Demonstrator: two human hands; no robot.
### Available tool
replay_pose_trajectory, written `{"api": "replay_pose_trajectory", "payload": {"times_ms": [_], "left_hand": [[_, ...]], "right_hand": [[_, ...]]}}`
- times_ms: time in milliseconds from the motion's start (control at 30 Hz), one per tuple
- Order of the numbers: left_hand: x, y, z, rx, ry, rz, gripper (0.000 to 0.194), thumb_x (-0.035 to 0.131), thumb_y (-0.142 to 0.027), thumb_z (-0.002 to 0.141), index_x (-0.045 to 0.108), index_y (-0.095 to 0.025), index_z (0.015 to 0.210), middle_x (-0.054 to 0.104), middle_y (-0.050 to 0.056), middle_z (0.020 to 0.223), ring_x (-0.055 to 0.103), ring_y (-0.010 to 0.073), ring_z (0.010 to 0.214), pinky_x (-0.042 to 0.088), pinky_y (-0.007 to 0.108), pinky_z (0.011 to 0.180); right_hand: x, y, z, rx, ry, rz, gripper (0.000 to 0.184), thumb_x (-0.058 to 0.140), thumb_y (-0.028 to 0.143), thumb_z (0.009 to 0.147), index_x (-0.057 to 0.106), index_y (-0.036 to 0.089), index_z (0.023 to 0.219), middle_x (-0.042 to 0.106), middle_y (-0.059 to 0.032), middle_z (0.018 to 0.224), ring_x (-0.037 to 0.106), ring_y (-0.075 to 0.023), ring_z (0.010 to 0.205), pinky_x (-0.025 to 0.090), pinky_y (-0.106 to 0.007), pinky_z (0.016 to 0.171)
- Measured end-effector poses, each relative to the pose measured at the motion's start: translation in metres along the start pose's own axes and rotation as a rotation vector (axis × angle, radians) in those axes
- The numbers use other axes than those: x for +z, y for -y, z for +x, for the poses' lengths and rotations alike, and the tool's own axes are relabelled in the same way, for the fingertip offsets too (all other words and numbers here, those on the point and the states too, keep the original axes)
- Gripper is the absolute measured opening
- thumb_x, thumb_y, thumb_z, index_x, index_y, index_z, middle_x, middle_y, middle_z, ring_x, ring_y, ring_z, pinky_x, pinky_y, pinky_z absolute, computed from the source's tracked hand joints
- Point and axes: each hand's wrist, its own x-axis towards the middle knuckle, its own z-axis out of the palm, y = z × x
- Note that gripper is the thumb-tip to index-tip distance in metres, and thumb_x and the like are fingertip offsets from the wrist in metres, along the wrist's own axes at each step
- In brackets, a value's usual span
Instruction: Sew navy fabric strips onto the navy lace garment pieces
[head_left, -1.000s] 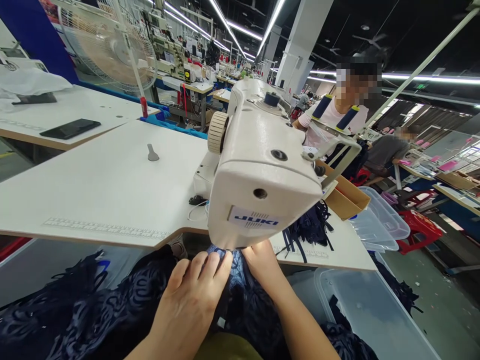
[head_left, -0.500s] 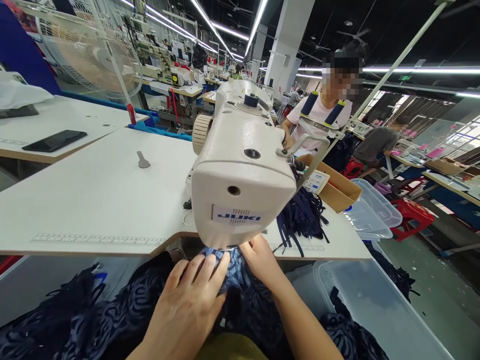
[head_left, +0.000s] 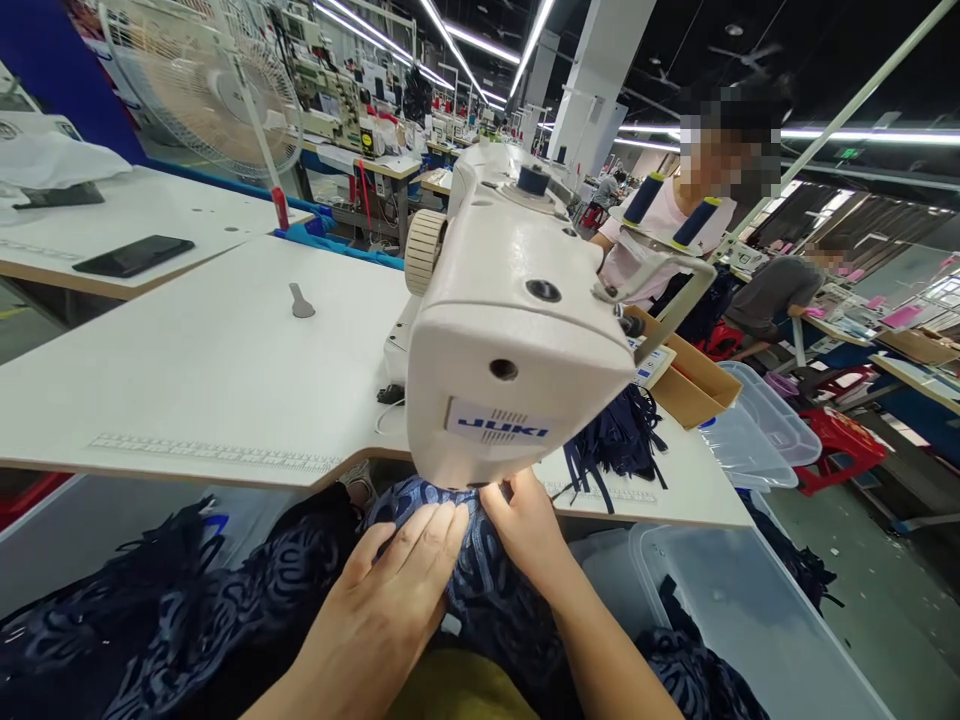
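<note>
A cream JUKI sewing machine [head_left: 517, 370] stands before me, its head covering the needle area. Navy patterned lace-like fabric [head_left: 491, 565] runs under the head and hangs down over my lap. Pressed on the fabric's left side is my left hand [head_left: 397, 590], with its fingers stretched out and its thumb hidden. My right hand [head_left: 525, 520] pinches the fabric's edge close beneath the head; its fingertips are partly hidden. A bundle of dark navy strips [head_left: 619, 440] lies on the white table [head_left: 225, 360], right of the machine.
More navy fabric [head_left: 247, 600] lies at left. A clear plastic bin [head_left: 720, 590] stands at right. On the table are a grey metal piece [head_left: 301, 301] and a cardboard box [head_left: 694, 385]; a phone [head_left: 135, 256] lies on the neighbouring table. A co-worker [head_left: 690, 215] is behind the machine.
The view has shifted, so the machine appears farther right. My left hand's fingers have drawn closer together, and more fabric shows above them. My right hand keeps its pinch beneath the head.
</note>
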Motion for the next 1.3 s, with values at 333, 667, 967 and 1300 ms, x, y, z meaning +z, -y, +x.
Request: {"api": "replay_pose_trajectory", "payload": {"times_ms": [333,667,967,1300], "left_hand": [[0.008,0.01,-0.004,0.021,0.023,-0.004,0.039,0.031,-0.019,0.096,0.057,-0.024,0.124,0.062,-0.002,0.128,0.054,0.0139,0.116,0.026,0.033,0.103],[0.007,0.011,-0.002,0.027,0.025,-0.008,0.04,0.033,-0.015,0.093,0.058,-0.024,0.123,0.062,-0.001,0.127,0.052,0.0138,0.118,0.024,0.031,0.106],[0.009,0.012,-0.005,0.023,0.059,0.013,0.041,0.037,-0.015,0.092,0.056,-0.026,0.126,0.061,0.0,0.128,0.052,0.0138,0.12,0.025,0.03,0.106],[0.005,0.011,0.001,0.002,-0.002,0.012,0.04,0.031,-0.013,0.094,0.061,-0.021,0.119,0.065,0.0,0.122,0.056,0.0153,0.112,0.031,0.032,0.096]], "right_hand": [[0.001,0.001,0.001,0.002,-0.01,-0.067,0.017,0.045,0.017,0.085,0.057,0.019,0.097,0.052,0.004,0.066,0.053,-0.0162,0.067,0.041,-0.027,0.074],[0.001,0.003,0.001,0.01,-0.012,-0.063,0.012,0.045,0.019,0.085,0.055,0.02,0.091,0.052,0.0037,0.065,0.052,-0.0162,0.065,0.041,-0.027,0.073],[-0.001,0.003,0.0,0.017,-0.003,-0.062,0.008,0.045,0.018,0.086,0.052,0.022,0.088,0.047,0.0044,0.063,0.049,-0.0162,0.062,0.042,-0.027,0.072],[0.002,-0.001,0.001,0.026,-0.015,-0.059,0.01,0.046,0.019,0.085,0.056,0.021,0.087,0.055,0.0021,0.066,0.054,-0.017,0.064,0.042,-0.027,0.068]]}}
